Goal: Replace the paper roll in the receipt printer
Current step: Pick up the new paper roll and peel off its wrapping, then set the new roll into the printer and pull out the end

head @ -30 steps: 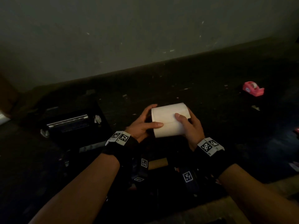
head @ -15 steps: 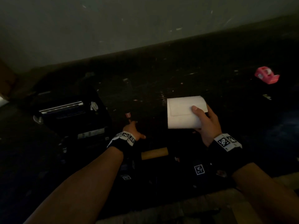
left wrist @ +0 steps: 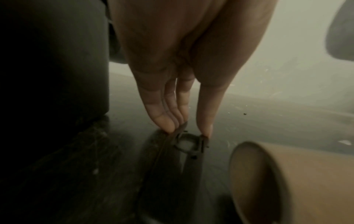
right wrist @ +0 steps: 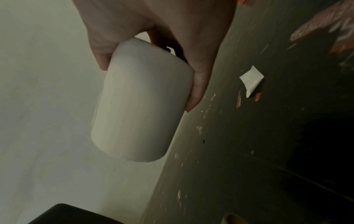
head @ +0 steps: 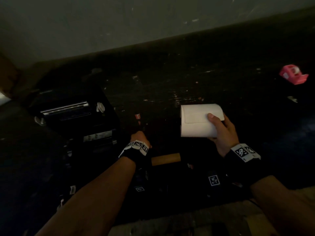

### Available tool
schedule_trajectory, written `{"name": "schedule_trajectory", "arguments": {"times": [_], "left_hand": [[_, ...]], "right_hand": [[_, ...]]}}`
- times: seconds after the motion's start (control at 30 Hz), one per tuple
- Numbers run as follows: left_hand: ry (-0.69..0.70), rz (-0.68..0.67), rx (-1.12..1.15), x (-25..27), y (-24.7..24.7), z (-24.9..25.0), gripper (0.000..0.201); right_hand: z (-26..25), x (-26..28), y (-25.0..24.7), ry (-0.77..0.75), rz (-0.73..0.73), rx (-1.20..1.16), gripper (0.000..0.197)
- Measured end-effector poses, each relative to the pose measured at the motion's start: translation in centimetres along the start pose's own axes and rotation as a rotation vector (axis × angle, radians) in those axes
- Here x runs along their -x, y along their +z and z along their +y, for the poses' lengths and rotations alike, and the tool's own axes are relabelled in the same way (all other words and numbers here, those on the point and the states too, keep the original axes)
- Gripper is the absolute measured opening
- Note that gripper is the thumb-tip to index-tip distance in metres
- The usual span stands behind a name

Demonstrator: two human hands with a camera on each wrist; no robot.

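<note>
Paper roll (head: 199,120) sits in the right hand (head: 223,133), thumb on top and fingers wrapped beneath, held above the table (head: 170,79) with its long axis running left to right; the receipt printer (head: 71,116) lies open well to the left, nearer the left hand (left wrist: 172,75), whose fingertips (left wrist: 166,125) pinch a small ringed part (left wrist: 188,143) on the table beside the empty cardboard core (head: 166,159); a second ago both hands held the roll, and the left has since let go and dropped down.
</note>
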State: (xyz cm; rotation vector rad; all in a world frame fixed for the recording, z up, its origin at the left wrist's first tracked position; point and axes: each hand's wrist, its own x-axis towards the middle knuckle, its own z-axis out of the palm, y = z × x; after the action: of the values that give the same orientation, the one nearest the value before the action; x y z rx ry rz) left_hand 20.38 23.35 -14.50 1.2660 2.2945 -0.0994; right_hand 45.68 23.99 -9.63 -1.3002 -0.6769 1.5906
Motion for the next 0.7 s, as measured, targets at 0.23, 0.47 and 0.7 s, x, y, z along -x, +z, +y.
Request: {"name": "schedule_trajectory", "arguments": {"times": [0.23,0.47,0.7], "left_hand": [[0.042,0.061,-0.040,1.1,1.0,-0.3,0.031],[0.112,0.031,-0.083,1.4,0.5,-0.4,0.011],[0.182,-0.054,0.062,1.2,-1.1,-0.4,0.019]], "right_hand": [[0.3,0.1,0.4,0.021,-0.024,-0.007,0.059],[0.7,0.6,1.2,0.020,-0.035,-0.007,0.053],[1.1,1.4,1.8,0.021,-0.023,0.005,0.051]]}}
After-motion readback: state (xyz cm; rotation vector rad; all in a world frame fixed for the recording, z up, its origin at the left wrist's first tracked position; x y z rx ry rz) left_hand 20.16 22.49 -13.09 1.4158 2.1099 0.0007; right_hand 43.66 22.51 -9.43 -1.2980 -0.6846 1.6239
